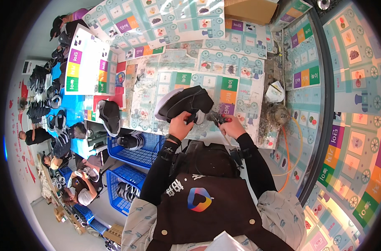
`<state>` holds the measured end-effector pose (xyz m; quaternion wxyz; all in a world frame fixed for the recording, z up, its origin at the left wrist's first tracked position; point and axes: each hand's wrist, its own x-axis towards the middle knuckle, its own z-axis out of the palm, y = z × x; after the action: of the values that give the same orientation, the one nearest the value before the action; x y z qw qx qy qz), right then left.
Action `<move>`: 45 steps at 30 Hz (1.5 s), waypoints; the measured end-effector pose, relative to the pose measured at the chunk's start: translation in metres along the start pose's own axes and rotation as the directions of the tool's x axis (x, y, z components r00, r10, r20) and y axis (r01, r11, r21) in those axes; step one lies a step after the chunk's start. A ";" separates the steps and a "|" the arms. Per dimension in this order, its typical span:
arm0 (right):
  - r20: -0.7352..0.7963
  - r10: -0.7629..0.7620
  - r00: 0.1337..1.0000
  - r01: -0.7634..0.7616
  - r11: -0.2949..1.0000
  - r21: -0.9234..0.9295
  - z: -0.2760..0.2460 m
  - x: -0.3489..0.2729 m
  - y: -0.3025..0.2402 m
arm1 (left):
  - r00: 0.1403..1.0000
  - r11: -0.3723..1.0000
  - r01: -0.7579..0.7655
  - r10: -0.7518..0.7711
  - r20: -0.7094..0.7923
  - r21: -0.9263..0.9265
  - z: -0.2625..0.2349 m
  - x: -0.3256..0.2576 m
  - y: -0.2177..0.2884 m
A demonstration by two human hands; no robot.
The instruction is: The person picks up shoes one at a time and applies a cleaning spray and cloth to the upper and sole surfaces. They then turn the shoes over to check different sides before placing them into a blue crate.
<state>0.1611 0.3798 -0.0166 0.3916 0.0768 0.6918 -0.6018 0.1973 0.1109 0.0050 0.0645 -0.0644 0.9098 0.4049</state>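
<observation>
Seen from above: a wide bench (249, 104) covered in pale printed paper sheets with coloured squares and small pictures, curving away under the fisheye view. Below its near edge, two blue plastic lattice crates (142, 155), one beside the other, each holding black-and-white shoes. Left of centre on the bench, a single black fabric shoe (109, 116) lying on its side, well apart from the hands. Further left, rows of dark shoes (42, 98) laid out on a blue surface, with other people seated on the floor nearby at lower left.

At centre, just above the bench, a black high-top shoe with a white sole (183, 103), tilted with the sole turned to the upper left. Left hand (180, 125) closed around the lower part of that shoe, thumb and fingers wrapped on it, black sleeve and a dark wristband below. Right hand (231, 127) just right of the shoe, closed around a small tool with red handles (222, 119), its tip pointing toward the shoe; too small to tell whether tip and shoe touch.

To the right, near the bench's dark rim, a crumpled white bag (275, 93) and under it a tangled clump of clear and grey scraps (273, 117). Thin orange cord (289, 155) looping down from there.
</observation>
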 end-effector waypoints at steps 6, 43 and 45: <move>0.048 0.053 0.997 -0.052 0.998 -0.030 -0.001 -0.019 -0.020 | 1.000 1.000 0.001 -0.001 0.016 -0.005 -0.002 0.001 -0.001; -0.132 -0.166 0.977 0.208 0.869 0.449 0.085 0.023 -0.064 | 0.937 0.404 -0.018 -0.312 -0.157 -0.915 -0.111 -0.039 -0.011; -0.133 -0.186 0.974 0.200 0.974 0.106 0.067 0.016 -0.081 | 0.946 0.434 0.006 -0.294 -0.135 -0.901 -0.118 -0.043 -0.014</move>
<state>0.1339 0.2924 0.0381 0.2828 0.0690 0.6816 -0.6713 0.2345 0.0167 0.0799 -0.0683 -0.2249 0.5508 0.8009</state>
